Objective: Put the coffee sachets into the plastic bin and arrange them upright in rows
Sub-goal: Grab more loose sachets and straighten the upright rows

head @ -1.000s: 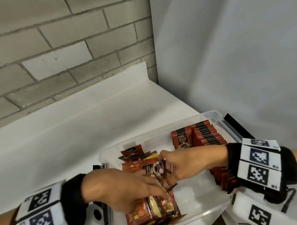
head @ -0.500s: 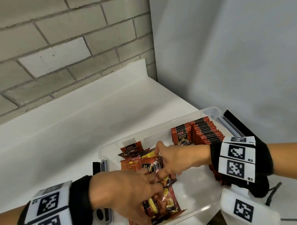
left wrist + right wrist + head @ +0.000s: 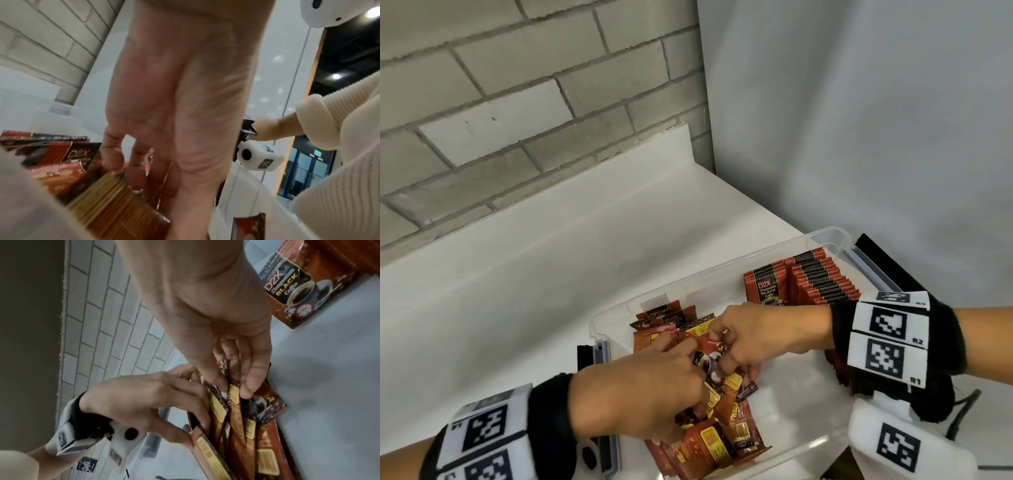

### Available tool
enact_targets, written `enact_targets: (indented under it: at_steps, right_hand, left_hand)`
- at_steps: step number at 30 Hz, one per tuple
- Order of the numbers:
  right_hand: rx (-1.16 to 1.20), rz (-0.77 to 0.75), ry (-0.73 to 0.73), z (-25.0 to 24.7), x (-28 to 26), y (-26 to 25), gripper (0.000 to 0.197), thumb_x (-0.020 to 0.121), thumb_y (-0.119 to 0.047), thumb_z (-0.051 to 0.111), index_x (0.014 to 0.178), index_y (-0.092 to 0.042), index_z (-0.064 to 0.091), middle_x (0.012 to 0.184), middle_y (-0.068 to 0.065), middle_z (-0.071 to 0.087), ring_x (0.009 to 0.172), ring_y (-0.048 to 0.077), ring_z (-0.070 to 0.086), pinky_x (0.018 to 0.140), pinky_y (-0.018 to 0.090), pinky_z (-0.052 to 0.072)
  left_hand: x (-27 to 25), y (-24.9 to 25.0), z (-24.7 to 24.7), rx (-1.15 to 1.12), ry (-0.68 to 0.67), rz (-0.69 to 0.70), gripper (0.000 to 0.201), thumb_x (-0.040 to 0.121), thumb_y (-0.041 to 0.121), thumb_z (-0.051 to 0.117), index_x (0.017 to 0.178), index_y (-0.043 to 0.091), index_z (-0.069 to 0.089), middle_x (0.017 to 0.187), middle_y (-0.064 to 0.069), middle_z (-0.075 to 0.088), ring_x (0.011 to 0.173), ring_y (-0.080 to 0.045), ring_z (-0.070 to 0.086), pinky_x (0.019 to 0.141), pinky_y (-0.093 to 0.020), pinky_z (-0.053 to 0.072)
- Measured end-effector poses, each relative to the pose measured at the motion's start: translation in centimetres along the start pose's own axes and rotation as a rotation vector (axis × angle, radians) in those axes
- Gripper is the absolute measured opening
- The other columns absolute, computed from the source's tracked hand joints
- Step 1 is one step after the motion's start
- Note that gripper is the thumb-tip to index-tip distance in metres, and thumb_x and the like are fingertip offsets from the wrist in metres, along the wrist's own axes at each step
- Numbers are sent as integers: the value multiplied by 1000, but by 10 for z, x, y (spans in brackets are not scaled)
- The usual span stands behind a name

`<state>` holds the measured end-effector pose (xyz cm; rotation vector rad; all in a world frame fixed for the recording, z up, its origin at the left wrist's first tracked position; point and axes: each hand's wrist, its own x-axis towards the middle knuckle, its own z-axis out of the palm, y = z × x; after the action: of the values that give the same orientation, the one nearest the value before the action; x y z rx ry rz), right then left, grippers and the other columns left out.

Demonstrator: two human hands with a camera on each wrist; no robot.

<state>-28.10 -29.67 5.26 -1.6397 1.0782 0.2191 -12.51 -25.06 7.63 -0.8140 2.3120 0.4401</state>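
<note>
The loose bunch of coffee sachets (image 3: 717, 404) sits at the near-left end of the clear plastic bin (image 3: 822, 240), long edges running from the near wall toward the middle, tops fanned and leaning. The left hand (image 3: 643, 394) curls round the bunch while the right hand (image 3: 760, 334) pinches one sachet's top edge. Far right, a tidy row of sachets (image 3: 822, 281) stands upright, fronts facing left.
</note>
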Motion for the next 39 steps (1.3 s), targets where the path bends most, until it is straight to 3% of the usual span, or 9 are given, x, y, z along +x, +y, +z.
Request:
enact_targets:
  at_steps: [4,6,10,13,20,24,29,34,39]
  right_hand:
    - [64,-9,20,-9,-12,3,15,83,-15,70,93,-12,59,86,2,65,85,23,68,79,33,58]
    - [166,-8,11,-11,-16,8,24,86,-11,65,109,-6,61,95,4,68,88,19,68,74,27,56]
    - [320,-68,40,-16,-30,17,13,87,-1,61,96,-11,57,87,1,69,80,13,66,66,19,53]
    - [435,-155,74,-20,-44,22,13,92,0,55,99,-11,54,74,-4,71,71,7,67,60,17,51]
    - [898,-247,112,-15,-66,25,32,97,-33,42,121,-21,59,121,5,65,110,18,64,84,52,56]
    - [999,-274,136,-10,-72,24,55,79,-61,44,123,-30,56,121,4,65,113,23,62,84,53,55]
    - [1008,-300,225,-1,-65,34,37,83,-17,61,119,-15,55,106,10,72,98,28,69,83,45,58]
    - [1196,-360,381,-5,-65,44,47,78,-6,62,123,-7,50,105,14,72,95,30,70,78,37,59]
    - [1257,-432,462,-6,-64,44,48,80,-1,57,127,-11,49,108,14,71,96,31,70,75,36,60]
  left_hand:
    - [-4,-16,-6,-156,38,-12,25,87,39,64,110,32,62,105,13,47,105,-14,31,99,-34,28]
    - [-7,-24,-13,-264,48,1,23,86,40,65,108,33,64,99,21,47,105,-9,34,93,-26,31]
    - [-17,-33,-32,-528,121,41,22,83,35,71,104,27,70,84,30,54,91,3,51,74,-6,37]
    - [-30,-38,-49,-761,193,36,17,85,31,70,101,26,72,93,16,67,95,-5,62,81,-17,48]
    - [-17,-35,-55,-1204,384,18,40,88,14,67,122,27,50,120,-9,61,106,-27,65,84,-51,56]
    - [3,-27,-58,-1324,464,24,57,85,4,68,126,33,41,122,-15,52,104,-30,65,77,-46,58]
    - [24,-13,-64,-1323,598,13,63,85,4,67,130,37,37,118,-6,46,108,-23,59,74,-34,58]
    - [32,-17,-71,-1553,799,-59,55,84,27,67,131,35,41,122,-2,48,108,-17,59,73,-26,54]
    - [41,-5,-58,-1645,586,92,52,80,45,64,126,24,51,112,3,69,102,-12,67,87,-26,54]
